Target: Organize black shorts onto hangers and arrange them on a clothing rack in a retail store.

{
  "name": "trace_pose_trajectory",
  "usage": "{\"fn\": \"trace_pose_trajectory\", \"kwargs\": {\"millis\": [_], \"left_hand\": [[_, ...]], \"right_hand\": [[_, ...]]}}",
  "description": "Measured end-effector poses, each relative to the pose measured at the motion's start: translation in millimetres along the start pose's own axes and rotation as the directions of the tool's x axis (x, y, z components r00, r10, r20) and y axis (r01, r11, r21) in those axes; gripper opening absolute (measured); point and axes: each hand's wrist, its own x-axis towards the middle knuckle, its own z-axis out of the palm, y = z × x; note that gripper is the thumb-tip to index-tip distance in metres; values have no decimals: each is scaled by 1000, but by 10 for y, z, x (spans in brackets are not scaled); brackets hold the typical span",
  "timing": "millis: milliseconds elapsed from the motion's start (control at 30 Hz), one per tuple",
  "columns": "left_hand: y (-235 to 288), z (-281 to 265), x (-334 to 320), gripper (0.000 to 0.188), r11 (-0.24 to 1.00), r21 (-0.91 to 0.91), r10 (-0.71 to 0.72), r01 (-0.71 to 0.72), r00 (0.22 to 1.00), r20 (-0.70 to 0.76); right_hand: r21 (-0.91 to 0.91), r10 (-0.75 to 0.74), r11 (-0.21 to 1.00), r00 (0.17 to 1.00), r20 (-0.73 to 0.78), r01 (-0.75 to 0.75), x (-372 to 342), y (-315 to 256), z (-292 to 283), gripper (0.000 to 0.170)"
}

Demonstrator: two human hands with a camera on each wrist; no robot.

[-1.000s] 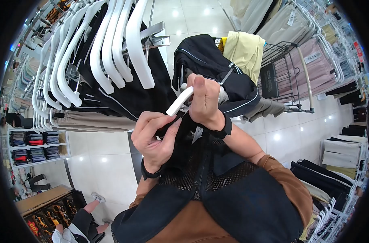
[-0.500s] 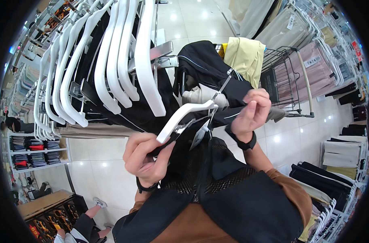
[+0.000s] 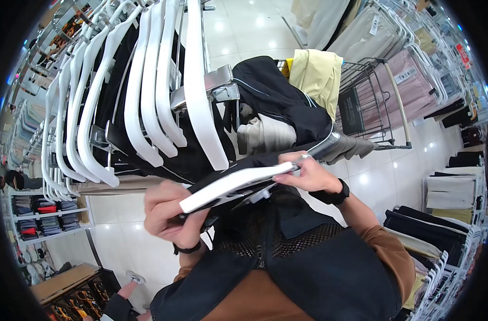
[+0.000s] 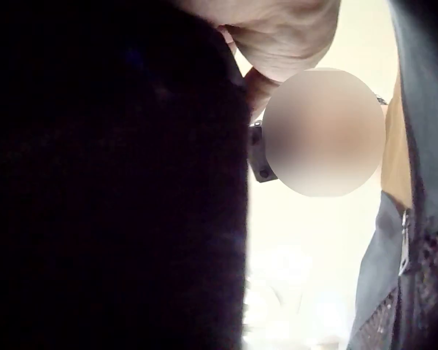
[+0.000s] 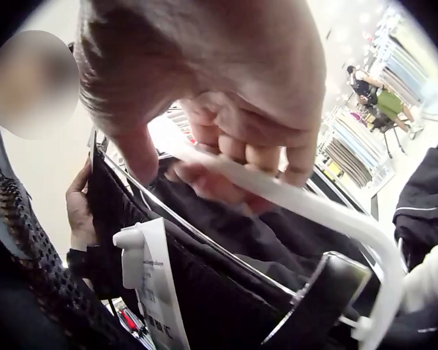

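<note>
A white clip hanger (image 3: 233,184) slants across my front in the head view, black trousers or a similar garment (image 5: 212,273) on it. My left hand (image 3: 171,214) pinches the hanger's left end, thumb underneath. My right hand (image 3: 313,175) grips the hanger near its hook, fingers curled around the white bar in the right wrist view. That view also shows a metal clip (image 5: 336,281) at the waistband and a white paper tag (image 5: 160,292) with a white security tag (image 5: 131,259). Dark fabric (image 4: 117,182) fills most of the left wrist view, hiding the left fingertips.
White hangers (image 3: 193,91) with black clothes crowd a rail at my left front. Ahead stands a wire cart (image 3: 377,101) holding black garments (image 3: 286,96), a pale yellow garment (image 3: 316,75) and rolled beige clothes (image 3: 268,134). More racks line the right side.
My right hand came away from the hanger, then moved back left and took hold near the hook. The hanger has tilted flatter and lowered at its left end with my left hand.
</note>
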Motion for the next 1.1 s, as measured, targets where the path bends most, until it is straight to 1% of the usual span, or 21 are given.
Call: {"fn": "trace_pose_trajectory", "kwargs": {"millis": [67, 133, 200, 267, 333, 400, 467, 500, 533, 600, 633, 667, 700, 733, 800, 867, 900, 933, 1000, 1067, 1100], "left_hand": [[-154, 92, 18, 21, 999, -29, -35, 38, 996, 83], [-522, 191, -126, 26, 974, -155, -130, 163, 971, 201], [-775, 511, -223, 45, 825, -282, -346, 489, 833, 431], [-1128, 837, -427, 69, 813, -160, -286, 559, 624, 727], [-1436, 1179, -712, 85, 883, -124, -69, 452, 387, 920], [-1560, 1558, -1235, 90, 835, -204, 75, 511, 262, 962], [-1580, 1843, -1720, 100, 851, 9, 30, 525, -66, 997], [-1597, 2046, -2005, 106, 840, 23, 115, 542, -219, 969], [-1511, 2184, -2139, 88, 827, 15, 184, 562, -295, 938], [-1291, 2489, -2406, 67, 880, 83, 243, 468, -593, 768], [-1162, 2569, -2497, 67, 879, 71, 259, 471, -598, 758], [-959, 2626, -2489, 60, 957, -85, 250, 278, -636, 731], [-800, 2676, -2494, 58, 967, -244, 229, 72, -667, 709], [-788, 2699, -2630, 58, 964, -256, 237, 73, -672, 701], [-911, 2719, -2954, 58, 954, -289, 286, 82, -548, 786], [-1002, 2760, -3073, 53, 965, -231, 259, 124, -586, 767], [-1132, 2757, -3240, 51, 989, -72, 141, 131, -649, 748], [-1255, 2733, -3356, 49, 988, 90, 25, 124, -708, 706], [-1498, 2520, -3547, 56, 941, 239, -23, 240, -660, 751], [-1722, 2238, -3843, 51, 922, 326, -151, 211, -579, 801], [-1709, 2110, -3829, 49, 895, 391, -233, 217, -520, 822]], "right_hand": [[27, -29, 999, 994, -106, 32, -98, -122, -124, 31], [-182, -153, 977, 953, -262, 106, -253, -151, -308, 35], [-260, -249, 952, 908, -338, 165, -472, -181, -525, 41], [-313, -293, 936, 848, -442, 160, -767, -246, -747, 47], [-245, -362, 932, 741, -566, 268, -1125, -256, -974, 51], [-260, -401, 916, 649, -647, 306, -1524, -362, -1190, 56], [-409, -498, 867, 556, -666, 285, -1844, -490, -1284, 62], [-455, -546, 837, 504, -669, 303, -2031, -509, -1318, 62], [-502, -593, 805, 450, -667, 317, -2249, -530, -1359, 63], [-524, -621, 783, 460, -635, 334, -2701, -676, -1449, 54], [-534, -619, 784, 456, -639, 317, -2753, -693, -1422, 54], [-550, -602, 795, 440, -667, 254, -2807, -768, -1422, 53], [-562, -585, 804, 421, -693, 193, -2905, -847, -1457, 53], [-570, -570, 811, 398, -718, 134, -3293, -945, -1505, 53], [-569, -540, 822, 344, -768, 21, -3747, -1084, -1532, 53], [-551, -508, 830, 288, -812, -89, -4040, -1215, -1479, 52], [-536, -491, 832, 262, -831, -141, -5363, -1352, -1774, 52], [-519, -475, 833, 234, -848, -192, -5437, -1422, -1678, 52], [-483, -449, 829, 180, -875, -282, -5558, -1524, -1543, 52], [-443, -427, 820, 128, -895, -362, -7522, -1760, -1850, 52], [-421, -416, 815, 103, -904, -399, -6956, -1698, -1843, 52]]}}
